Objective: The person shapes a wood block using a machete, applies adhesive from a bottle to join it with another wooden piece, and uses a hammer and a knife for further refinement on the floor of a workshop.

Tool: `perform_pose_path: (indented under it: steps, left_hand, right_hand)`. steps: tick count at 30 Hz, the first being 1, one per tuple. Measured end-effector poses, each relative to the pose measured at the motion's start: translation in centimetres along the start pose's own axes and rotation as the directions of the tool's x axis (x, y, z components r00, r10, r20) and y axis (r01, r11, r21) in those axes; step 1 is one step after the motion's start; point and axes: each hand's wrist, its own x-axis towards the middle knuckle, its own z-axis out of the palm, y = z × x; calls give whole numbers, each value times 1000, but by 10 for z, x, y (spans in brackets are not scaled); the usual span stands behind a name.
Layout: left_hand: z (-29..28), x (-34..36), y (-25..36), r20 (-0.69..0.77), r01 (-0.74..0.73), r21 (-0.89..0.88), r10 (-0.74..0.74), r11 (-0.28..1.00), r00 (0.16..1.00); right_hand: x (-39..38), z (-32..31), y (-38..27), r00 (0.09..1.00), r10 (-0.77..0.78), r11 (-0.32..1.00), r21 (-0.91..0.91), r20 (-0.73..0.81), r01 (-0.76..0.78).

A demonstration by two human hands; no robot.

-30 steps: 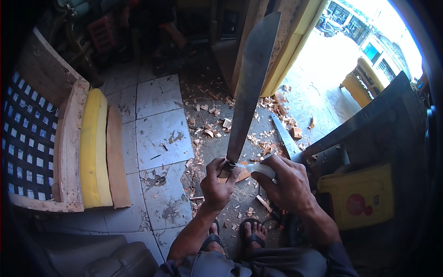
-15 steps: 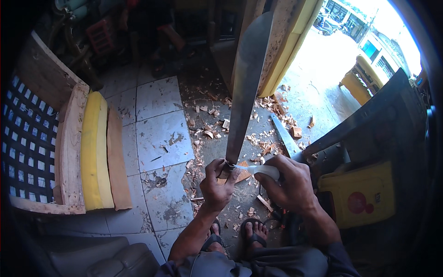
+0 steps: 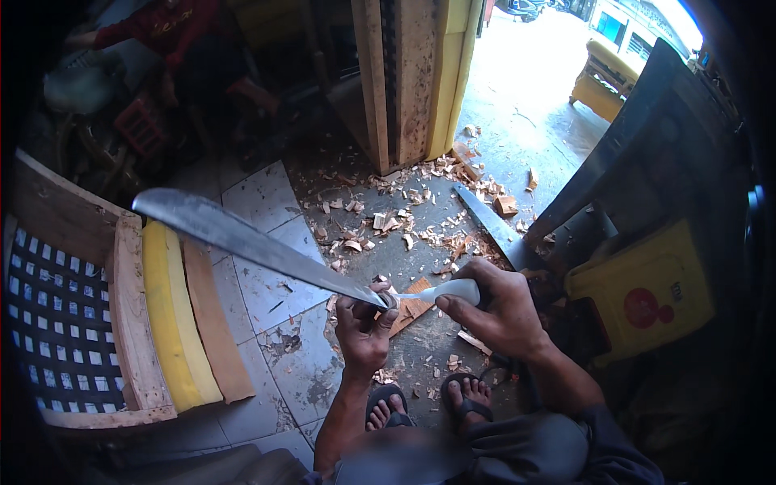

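A long, broad machete blade (image 3: 250, 245) points out to the far left, slightly raised. My left hand (image 3: 364, 335) is closed round its base, fingers pinching a dark part there; whether a handle is fitted is hidden. In my right hand (image 3: 508, 311) lies a small white squeeze bottle (image 3: 454, 292), tilted sideways with its thin nozzle reaching the base of the blade by my left fingertips. Any liquid coming out is too small to make out. Below the hands, a flat reddish-brown piece of wood (image 3: 415, 311) rests on the floor.
Wood chips (image 3: 380, 222) litter the floor. A tapered metal blade (image 3: 489, 226) lies ahead right. At left stands a wooden frame with black webbing (image 3: 69, 323) beside yellow foam (image 3: 174, 323). A yellow container (image 3: 647, 299) is at right. Another person (image 3: 190, 48) sits far left.
The machete has swung from pointing straight ahead to pointing left, turned by my left hand. The bottle stays at its base in my right hand. My view has shifted somewhat.
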Motion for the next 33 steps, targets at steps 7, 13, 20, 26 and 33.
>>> perform_pose_path:
  steps: [7,13,20,26,33]
  left_hand:
    - [-3,-2,4,50,41,7,-41,999,998]
    - [-2,-3,5,55,86,-33,-84,996,995]
    - [-3,-4,2,50,53,-7,-52,999,997]
    - [-4,-4,-1,40,38,-27,-37,999,999]
    - [-3,-4,-1,51,34,23,-35,999,998]
  right_hand:
    - [-1,9,3,999,-46,999,-18,22,47]
    - [-1,8,0,997,-60,995,-76,52,64]
    - [0,8,0,992,-94,989,-103,82,103]
    - [-1,5,-5,989,-110,987,-110,100,121]
    - [-3,2,-8,986,-136,979,-141,98,149]
